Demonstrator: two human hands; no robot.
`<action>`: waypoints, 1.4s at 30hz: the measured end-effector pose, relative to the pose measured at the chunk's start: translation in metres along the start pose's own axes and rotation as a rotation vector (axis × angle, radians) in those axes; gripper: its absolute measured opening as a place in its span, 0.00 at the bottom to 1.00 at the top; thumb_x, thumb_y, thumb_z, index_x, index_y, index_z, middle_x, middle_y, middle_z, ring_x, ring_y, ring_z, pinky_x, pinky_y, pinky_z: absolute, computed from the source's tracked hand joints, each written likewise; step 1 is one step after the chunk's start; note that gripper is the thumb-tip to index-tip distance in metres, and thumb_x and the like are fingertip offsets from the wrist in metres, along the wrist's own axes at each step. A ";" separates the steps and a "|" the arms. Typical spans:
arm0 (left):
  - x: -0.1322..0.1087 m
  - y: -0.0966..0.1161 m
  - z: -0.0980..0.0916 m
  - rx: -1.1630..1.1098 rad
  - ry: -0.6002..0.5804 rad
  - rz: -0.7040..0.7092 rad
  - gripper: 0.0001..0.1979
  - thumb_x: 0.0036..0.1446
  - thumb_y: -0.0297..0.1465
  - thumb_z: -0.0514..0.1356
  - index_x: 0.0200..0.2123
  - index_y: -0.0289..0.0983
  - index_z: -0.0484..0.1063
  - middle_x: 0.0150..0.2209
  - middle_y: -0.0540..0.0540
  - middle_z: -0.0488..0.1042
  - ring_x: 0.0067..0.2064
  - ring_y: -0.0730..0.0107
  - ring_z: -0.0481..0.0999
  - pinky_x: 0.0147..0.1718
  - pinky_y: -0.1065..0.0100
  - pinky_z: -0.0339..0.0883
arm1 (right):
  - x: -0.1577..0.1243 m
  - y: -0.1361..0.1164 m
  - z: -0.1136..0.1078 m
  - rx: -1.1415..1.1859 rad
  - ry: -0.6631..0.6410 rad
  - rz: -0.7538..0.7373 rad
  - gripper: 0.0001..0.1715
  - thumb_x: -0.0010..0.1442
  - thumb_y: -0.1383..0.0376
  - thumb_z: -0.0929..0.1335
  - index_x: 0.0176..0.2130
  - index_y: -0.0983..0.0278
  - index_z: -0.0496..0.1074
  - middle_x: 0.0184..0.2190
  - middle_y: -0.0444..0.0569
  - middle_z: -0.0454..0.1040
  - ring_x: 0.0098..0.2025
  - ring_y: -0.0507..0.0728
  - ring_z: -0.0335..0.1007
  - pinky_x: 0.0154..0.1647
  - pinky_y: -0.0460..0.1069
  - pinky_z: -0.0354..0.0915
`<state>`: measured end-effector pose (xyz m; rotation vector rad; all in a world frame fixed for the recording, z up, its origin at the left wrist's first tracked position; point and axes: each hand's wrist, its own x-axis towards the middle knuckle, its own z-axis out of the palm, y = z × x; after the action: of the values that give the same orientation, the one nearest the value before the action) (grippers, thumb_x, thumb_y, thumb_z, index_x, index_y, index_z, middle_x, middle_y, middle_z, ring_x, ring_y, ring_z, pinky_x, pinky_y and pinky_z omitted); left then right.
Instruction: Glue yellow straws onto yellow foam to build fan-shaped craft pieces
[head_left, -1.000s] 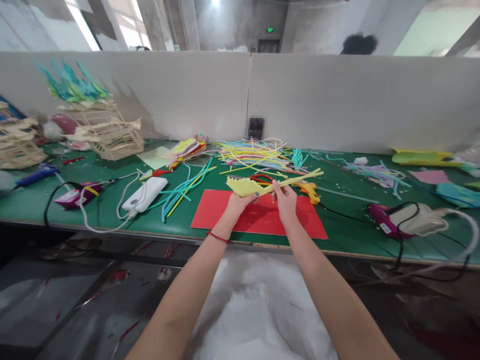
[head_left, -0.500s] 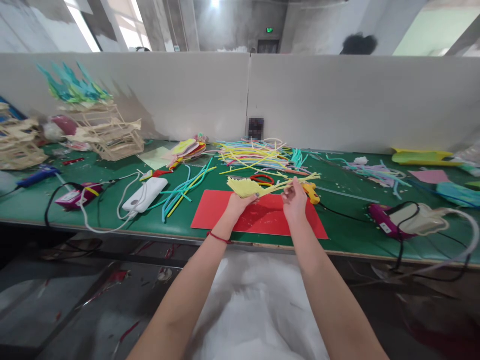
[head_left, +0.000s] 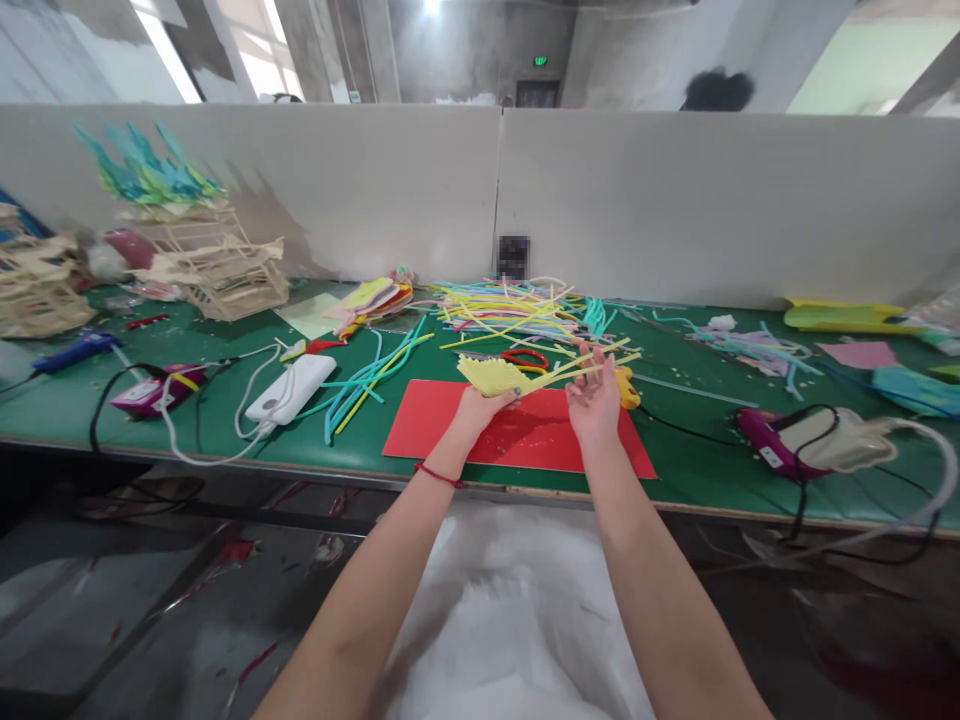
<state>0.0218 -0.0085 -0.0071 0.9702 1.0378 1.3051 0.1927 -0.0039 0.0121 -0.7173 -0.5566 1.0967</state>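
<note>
The left hand (head_left: 478,408) is closed on the yellow fringed foam piece (head_left: 493,377), thumb and fingers pinching its lower edge so the fringe fans up and to the left; the piece sits in the air just above the far edge of the red sheet (head_left: 450,425), at the middle of the green table (head_left: 675,420). From the piece, the long yellow strips (head_left: 559,373) run out to the right, rising slightly; the right hand (head_left: 595,402) meets them with its fingers (head_left: 598,358) spread and loose, the strips lying across the fingertips rather than clamped.

A second ago that right hand was close beside the left, pinching the strips tight near the fringe; half a second ago it was part-way along them; now it is further right and its grasp has gone wide. The left hand and the fringed piece have barely shifted.

Just behind the strips lie red-handled scissors (head_left: 527,357); a yellow glue gun (head_left: 626,388) rests just right of the right hand, at the sheet's far corner. Further back is a heap of coloured strips (head_left: 510,303); a white power bank (head_left: 289,388) lies well to the left, and a purple glue gun (head_left: 761,440) well to the right.
</note>
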 end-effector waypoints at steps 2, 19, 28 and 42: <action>0.000 0.000 0.000 0.006 -0.002 -0.009 0.20 0.38 0.24 0.69 0.39 0.33 0.76 0.38 0.41 0.80 0.41 0.59 0.79 0.46 0.53 0.72 | 0.000 0.000 0.000 0.040 -0.011 0.009 0.19 0.53 0.48 0.68 0.37 0.57 0.75 0.36 0.42 0.77 0.20 0.43 0.56 0.17 0.41 0.53; 0.000 0.000 0.000 -0.013 0.003 -0.006 0.18 0.37 0.26 0.70 0.37 0.33 0.76 0.35 0.42 0.80 0.38 0.59 0.79 0.44 0.53 0.73 | -0.001 0.001 0.001 0.003 0.055 -0.095 0.26 0.55 0.54 0.67 0.54 0.45 0.62 0.49 0.43 0.73 0.27 0.46 0.66 0.21 0.41 0.62; 0.001 0.003 0.002 -0.031 0.028 -0.037 0.16 0.38 0.25 0.69 0.35 0.32 0.76 0.33 0.43 0.80 0.33 0.61 0.79 0.44 0.53 0.74 | -0.011 0.017 0.014 -0.320 -0.204 -0.006 0.25 0.44 0.46 0.72 0.30 0.64 0.77 0.18 0.40 0.65 0.17 0.45 0.50 0.15 0.43 0.53; 0.004 -0.002 -0.001 0.018 0.018 -0.017 0.19 0.34 0.27 0.71 0.34 0.32 0.77 0.32 0.43 0.80 0.34 0.60 0.79 0.40 0.58 0.75 | -0.018 0.022 0.014 -0.753 -0.198 -0.088 0.33 0.49 0.39 0.65 0.22 0.66 0.75 0.10 0.40 0.60 0.14 0.47 0.51 0.14 0.45 0.50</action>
<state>0.0211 -0.0046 -0.0092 0.9628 1.0709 1.2949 0.1633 -0.0112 0.0038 -1.2233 -1.1893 0.8674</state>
